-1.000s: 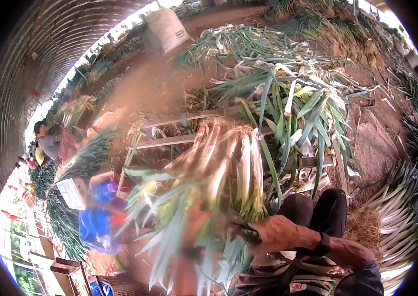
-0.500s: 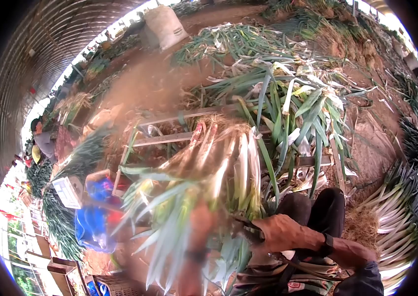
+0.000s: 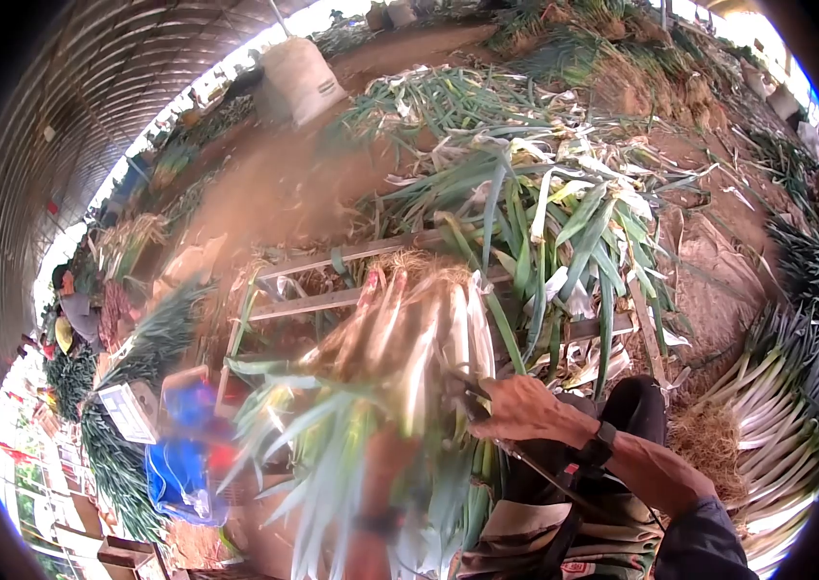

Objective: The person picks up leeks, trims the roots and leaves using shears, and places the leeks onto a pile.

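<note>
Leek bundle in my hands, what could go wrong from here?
The leek bundle is thick and loose; with the right hand gripping only one side, stalks might slip out onto the dirt. The left hand is blurred under the bundle, so its hold is unclear. Loose leaves heaped on the wooden frame could snag the bundle.

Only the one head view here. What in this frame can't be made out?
Head view, the left hand: smeared by motion blur under the bundle of white-stalked green leeks; its grip is unreadable.
The right hand: fingers curl at the bundle's edge, but the dark thing under them is unclear.
The blue and white items, lower left: blurred beyond naming.
The crouching person, far left: too small, squeezed by the lens edge.
</note>
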`<state>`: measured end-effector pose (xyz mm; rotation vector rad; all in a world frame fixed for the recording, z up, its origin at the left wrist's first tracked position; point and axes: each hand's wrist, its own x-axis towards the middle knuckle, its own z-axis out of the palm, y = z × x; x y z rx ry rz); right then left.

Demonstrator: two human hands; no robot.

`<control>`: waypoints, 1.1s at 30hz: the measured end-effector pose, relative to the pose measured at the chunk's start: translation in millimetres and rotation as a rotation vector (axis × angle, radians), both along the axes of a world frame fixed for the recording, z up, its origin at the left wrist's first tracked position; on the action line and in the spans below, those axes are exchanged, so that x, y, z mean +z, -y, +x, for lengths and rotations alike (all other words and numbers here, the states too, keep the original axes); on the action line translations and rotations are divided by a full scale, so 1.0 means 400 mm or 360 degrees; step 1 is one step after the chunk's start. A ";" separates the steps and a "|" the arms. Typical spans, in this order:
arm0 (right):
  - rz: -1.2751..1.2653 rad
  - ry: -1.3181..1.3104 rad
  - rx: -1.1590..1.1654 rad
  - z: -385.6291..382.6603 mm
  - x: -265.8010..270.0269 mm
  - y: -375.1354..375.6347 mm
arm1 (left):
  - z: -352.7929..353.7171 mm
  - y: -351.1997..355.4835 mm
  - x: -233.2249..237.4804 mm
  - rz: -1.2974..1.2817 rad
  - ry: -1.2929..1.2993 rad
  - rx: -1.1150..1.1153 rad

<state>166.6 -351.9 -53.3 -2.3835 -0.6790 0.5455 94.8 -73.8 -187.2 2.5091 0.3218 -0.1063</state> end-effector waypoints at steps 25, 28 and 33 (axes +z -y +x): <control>0.0397 0.0103 0.0122 -0.125 0.097 0.177 | 0.027 0.034 0.173 -0.0332 -0.0067 -0.0238; 0.0258 0.0048 0.0002 -0.119 0.101 0.188 | 0.003 0.113 0.151 -0.0163 -0.0108 -0.0340; 0.0072 0.0004 0.0047 -0.109 0.109 0.162 | -0.095 0.187 -0.066 -0.0133 -0.0054 -0.0745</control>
